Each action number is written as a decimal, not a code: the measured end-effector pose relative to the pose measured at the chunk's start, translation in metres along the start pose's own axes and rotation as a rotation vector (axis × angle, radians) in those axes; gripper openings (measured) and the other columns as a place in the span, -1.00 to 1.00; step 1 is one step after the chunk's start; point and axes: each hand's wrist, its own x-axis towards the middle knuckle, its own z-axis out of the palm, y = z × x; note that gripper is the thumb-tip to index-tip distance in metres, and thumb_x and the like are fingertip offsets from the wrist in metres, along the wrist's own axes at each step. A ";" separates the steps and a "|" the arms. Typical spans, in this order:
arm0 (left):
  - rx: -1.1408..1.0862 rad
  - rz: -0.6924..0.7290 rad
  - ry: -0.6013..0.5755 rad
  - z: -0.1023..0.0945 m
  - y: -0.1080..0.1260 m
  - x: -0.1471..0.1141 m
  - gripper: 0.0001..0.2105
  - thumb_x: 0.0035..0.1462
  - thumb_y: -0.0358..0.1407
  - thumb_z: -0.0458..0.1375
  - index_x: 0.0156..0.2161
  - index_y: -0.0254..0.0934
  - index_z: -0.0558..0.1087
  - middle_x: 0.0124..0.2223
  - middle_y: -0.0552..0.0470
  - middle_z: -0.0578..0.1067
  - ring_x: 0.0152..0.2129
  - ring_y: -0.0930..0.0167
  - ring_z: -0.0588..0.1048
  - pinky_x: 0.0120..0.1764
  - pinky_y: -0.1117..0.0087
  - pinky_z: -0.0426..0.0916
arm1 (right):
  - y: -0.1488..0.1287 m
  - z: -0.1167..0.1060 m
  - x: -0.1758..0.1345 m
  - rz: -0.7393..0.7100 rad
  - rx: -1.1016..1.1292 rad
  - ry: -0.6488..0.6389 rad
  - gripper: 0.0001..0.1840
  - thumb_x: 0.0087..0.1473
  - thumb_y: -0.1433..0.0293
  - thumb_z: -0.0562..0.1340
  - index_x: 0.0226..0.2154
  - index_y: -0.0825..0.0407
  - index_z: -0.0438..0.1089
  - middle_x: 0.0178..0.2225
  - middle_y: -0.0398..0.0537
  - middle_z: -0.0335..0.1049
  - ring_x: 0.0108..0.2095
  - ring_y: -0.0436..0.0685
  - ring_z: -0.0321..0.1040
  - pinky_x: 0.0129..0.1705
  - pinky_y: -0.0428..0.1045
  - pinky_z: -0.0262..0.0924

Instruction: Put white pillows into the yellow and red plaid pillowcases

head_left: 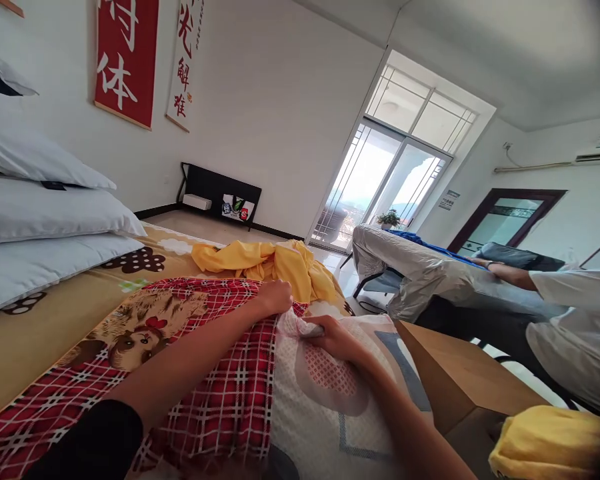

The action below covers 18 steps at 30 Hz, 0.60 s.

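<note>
A dark black fabric sleeve (87, 440) with a rounded hem ends near the elbow of the left arm (195, 360). Left hand (276, 297) and right hand (337, 339) are bare, like the slender forearms.

A single view looks out from the person's head, forward and steeply enough down to keep the left hand (275, 298) and right hand (337, 340) near its middle. The cloth (310, 427) lies close below. The wide field runs from pillows (55, 207) at left to a co-worker (580, 307) at right, and out to the far door (380, 177), which leans rightward, the camera being tilted sideways.
</note>
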 end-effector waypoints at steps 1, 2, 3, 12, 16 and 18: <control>-0.012 0.018 0.027 0.001 0.006 0.000 -0.70 0.22 -0.26 0.02 -0.05 -0.37 0.47 -0.03 -0.24 0.51 -0.06 0.21 0.48 -0.09 0.25 0.38 | -0.001 0.001 0.004 -0.014 -0.004 0.007 -0.77 -0.03 0.41 0.20 -0.28 0.04 0.50 -0.32 -0.14 0.51 -0.36 0.06 0.37 -0.30 -0.07 0.27; -0.025 0.034 0.052 0.001 0.012 0.000 -0.70 0.21 -0.26 0.00 -0.07 -0.36 0.48 -0.05 -0.23 0.52 -0.08 0.21 0.49 -0.11 0.27 0.38 | -0.002 0.002 0.008 -0.031 -0.026 0.021 -0.78 -0.03 0.42 0.21 -0.28 0.04 0.50 -0.32 -0.14 0.52 -0.36 0.06 0.37 -0.29 -0.07 0.27; -0.036 0.053 0.072 0.001 0.020 -0.001 -0.69 0.21 -0.25 -0.02 -0.08 -0.34 0.49 -0.06 -0.21 0.53 -0.10 0.22 0.50 -0.13 0.29 0.39 | -0.001 0.003 0.012 -0.043 -0.062 0.045 -0.79 -0.04 0.43 0.21 -0.30 0.05 0.50 -0.33 -0.13 0.52 -0.36 0.06 0.37 -0.28 -0.07 0.28; -0.031 0.128 0.087 0.018 0.038 -0.021 -0.70 0.22 -0.28 -0.05 -0.08 -0.36 0.44 -0.10 -0.22 0.54 -0.13 0.21 0.51 -0.12 0.27 0.38 | 0.037 0.029 0.028 0.074 -0.374 0.334 -0.70 0.08 0.40 0.19 -0.11 0.07 0.45 -0.10 0.13 0.44 -0.05 0.23 0.33 0.02 0.18 0.17; 0.019 0.137 0.063 0.042 0.018 -0.061 -0.66 0.15 -0.27 0.04 -0.01 -0.40 0.38 -0.09 -0.25 0.50 -0.16 0.16 0.50 -0.17 0.21 0.40 | 0.039 0.042 -0.012 0.101 -0.674 0.379 -0.56 0.25 0.27 0.07 0.16 -0.10 0.24 0.13 0.09 0.29 0.13 0.25 0.22 0.10 0.24 0.09; 0.050 0.174 0.091 0.056 0.012 -0.094 -0.66 0.14 -0.23 0.05 -0.03 -0.39 0.37 -0.11 -0.23 0.49 -0.20 0.15 0.49 -0.24 0.19 0.41 | 0.034 0.054 -0.043 0.023 -0.773 0.359 -0.52 0.26 0.23 0.04 0.22 -0.16 0.16 0.23 0.04 0.16 0.21 0.25 0.13 0.11 0.23 0.07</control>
